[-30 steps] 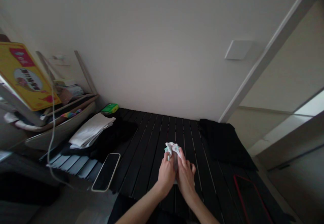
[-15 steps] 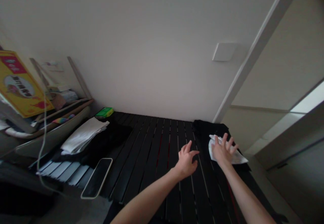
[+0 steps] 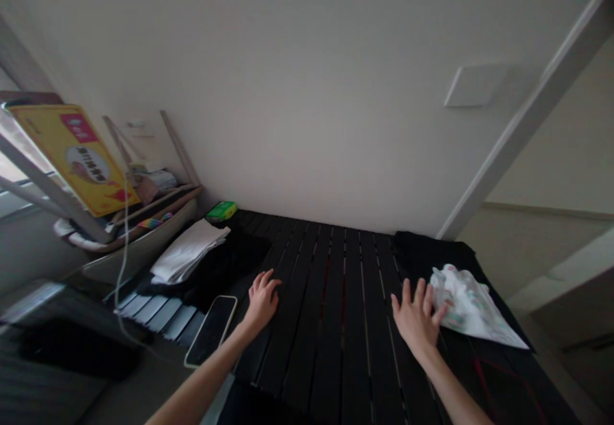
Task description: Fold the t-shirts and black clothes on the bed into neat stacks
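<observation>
Over the black slatted table (image 3: 311, 310), my left hand (image 3: 262, 302) is empty, its fingers loosely bent and apart. Just right of a phone (image 3: 212, 332) with a pale rim is where this hand hovers. My right hand (image 3: 416, 318) spreads its fingers at the left edge of a crumpled white cloth (image 3: 472, 306) with small coloured prints; whether the fingertips touch it I cannot tell. Beneath that cloth lies a folded black cloth (image 3: 426, 250). Farther left, a folded white cloth (image 3: 189, 252) rests on a dark cloth (image 3: 242, 255).
A green and yellow packet (image 3: 221, 210) sits at the table's back left corner. Beyond the left edge stand a yellow printed board (image 3: 79, 156), a wooden-framed rack with small items and a hanging white cable (image 3: 123, 252). A wall (image 3: 326, 105) closes the back.
My left hand has moved left, from mid-table toward the phone. My right hand has slid off the top of the printed cloth to its left side. The camera view has shifted left.
</observation>
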### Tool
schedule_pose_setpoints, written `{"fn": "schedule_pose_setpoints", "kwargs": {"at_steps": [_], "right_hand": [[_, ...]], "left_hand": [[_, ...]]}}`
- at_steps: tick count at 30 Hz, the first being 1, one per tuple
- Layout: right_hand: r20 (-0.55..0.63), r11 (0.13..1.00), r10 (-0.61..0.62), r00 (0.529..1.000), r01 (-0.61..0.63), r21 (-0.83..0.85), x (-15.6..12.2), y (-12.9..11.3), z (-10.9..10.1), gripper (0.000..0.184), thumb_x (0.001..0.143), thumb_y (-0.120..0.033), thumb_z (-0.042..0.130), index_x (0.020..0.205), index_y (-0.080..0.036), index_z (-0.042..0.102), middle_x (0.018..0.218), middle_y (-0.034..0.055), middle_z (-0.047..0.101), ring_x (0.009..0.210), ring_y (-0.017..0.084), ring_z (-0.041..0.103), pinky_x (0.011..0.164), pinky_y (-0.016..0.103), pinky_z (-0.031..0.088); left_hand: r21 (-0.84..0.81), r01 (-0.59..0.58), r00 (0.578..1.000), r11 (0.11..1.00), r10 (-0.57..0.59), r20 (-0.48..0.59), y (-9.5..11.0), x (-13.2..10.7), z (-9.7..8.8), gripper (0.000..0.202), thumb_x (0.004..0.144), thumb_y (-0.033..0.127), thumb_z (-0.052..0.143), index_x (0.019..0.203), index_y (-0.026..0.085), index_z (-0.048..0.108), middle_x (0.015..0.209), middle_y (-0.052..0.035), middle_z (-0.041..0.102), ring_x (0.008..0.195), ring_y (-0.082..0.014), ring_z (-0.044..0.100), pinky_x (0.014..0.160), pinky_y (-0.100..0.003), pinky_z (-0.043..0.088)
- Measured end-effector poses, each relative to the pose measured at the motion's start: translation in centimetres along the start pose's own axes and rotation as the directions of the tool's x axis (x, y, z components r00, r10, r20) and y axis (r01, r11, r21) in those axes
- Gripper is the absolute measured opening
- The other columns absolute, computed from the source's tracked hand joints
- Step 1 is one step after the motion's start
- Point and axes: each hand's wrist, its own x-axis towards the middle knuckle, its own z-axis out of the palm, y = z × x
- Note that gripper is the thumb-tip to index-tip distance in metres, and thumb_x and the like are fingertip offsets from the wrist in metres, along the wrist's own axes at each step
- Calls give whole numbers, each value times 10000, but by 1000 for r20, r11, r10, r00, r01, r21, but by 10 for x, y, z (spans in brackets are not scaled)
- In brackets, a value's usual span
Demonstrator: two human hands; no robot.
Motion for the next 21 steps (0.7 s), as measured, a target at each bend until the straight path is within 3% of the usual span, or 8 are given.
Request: {"fn": "schedule_pose_setpoints", "kwargs": {"at_steps": [5, 8, 11, 15, 21], "right_hand": [[47, 957, -284, 958, 280, 80, -35, -74, -5, 549, 963, -357, 254, 1423, -91, 393, 1558, 168, 157, 1444, 321, 73, 1105, 618, 75], [84, 915, -396, 914, 385, 121, -48, -104, -5, 543, 957, -383, 281, 1401, -114, 437, 1550, 142, 195, 1441, 314, 109, 1121, 592, 83], [103, 897, -433, 895, 417, 147, -51, -115, -1, 542, 951, -399, 295, 1385, -121, 464, 1542, 132, 223, 1437, 310, 140, 1127, 579, 97], [106, 912, -394, 913, 373, 173, -52, -113, 4, 554, 940, -418, 305, 1359, -111, 496, 1533, 143, 246, 1431, 328, 156, 1116, 598, 122], [112, 903, -383, 917, 347, 252, -54, -111, 7, 565, 937, -411, 310, 1348, -76, 502, 1511, 171, 301, 1424, 327, 187, 1127, 572, 133]], "left_hand": [[183, 195, 969, 964, -161, -186, -90, 29, -51, 373, 876, 156, 413, 1213, 183, 570, 1387, -106, 473, 1257, -270, 405, 982, -427, 379], [255, 310, 933, 916, -242, -267, -128, 46, -77, 386, 924, 176, 354, 1282, 159, 498, 1367, -124, 487, 1211, -256, 459, 988, -420, 356], [328, 380, 919, 865, -313, -239, -149, 61, -95, 387, 945, 151, 308, 1304, 155, 454, 1342, -134, 506, 1182, -238, 500, 993, -410, 335], [368, 397, 917, 841, -378, -125, -164, 81, -108, 339, 919, 87, 319, 1185, 132, 525, 1138, -134, 626, 1006, -238, 609, 873, -359, 402], [383, 383, 917, 841, -395, -49, -183, 107, -115, 263, 944, 237, 389, 1069, 130, 594, 1080, -153, 646, 974, -277, 616, 756, -317, 433]]}}
